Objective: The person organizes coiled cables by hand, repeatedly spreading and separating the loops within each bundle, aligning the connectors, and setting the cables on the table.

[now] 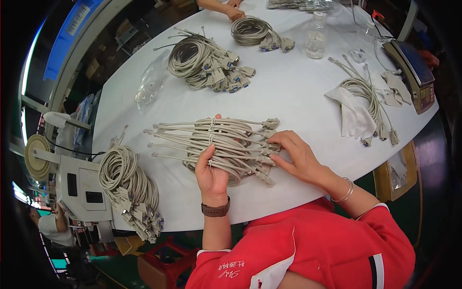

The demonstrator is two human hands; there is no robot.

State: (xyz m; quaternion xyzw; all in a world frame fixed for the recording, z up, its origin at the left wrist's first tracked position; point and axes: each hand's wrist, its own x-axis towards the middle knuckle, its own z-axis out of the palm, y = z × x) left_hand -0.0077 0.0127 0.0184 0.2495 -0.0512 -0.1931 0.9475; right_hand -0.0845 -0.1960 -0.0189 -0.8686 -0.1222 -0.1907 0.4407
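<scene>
Several beige cables (224, 139), coiled and tied with white twist ties (211, 126), lie together in front of me. My left hand (211, 176) is wrapped round the bundle from below and the near side, thumb on top by the ties. Clear plugs stick out at the bundle's left, and grey D-shaped connectors (270, 124) point right. At those connectors is my right hand (297, 156), its thumb and fingers closed on one connector end. The connector between the fingertips is partly hidden.
Cable piles lie at the back (195, 62) and left (127, 178). A co-worker's hand (236, 13) touches another coil (250, 31). A clear bottle (315, 36), a cloth (356, 115) over cables and a scale (411, 72) stand right. A white machine (84, 188) is left.
</scene>
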